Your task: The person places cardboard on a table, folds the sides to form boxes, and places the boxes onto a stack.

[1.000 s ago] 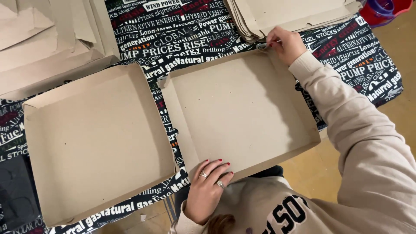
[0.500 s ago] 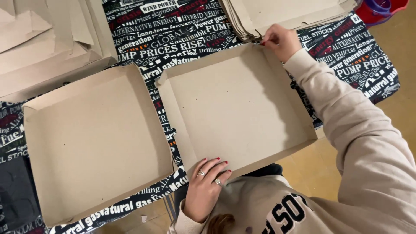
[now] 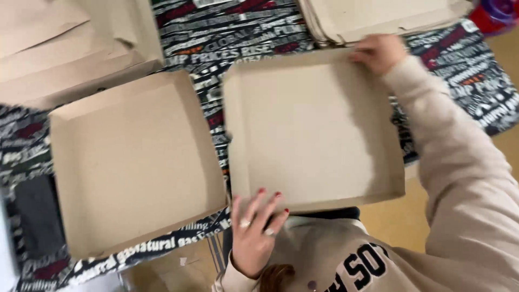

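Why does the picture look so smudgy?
In the head view the whole frame is smeared by motion: the right hand on the cardboard tray blurs, and so does the printed cloth; the left hand looks a little sharper.

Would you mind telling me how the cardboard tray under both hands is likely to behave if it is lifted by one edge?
The tray is probably light: it is empty, thin cardboard. It would likely flex or sag, since its base is wide and its walls low. The right hand at the far corner and the left hand at the near edge suggest it handles better with two hands.
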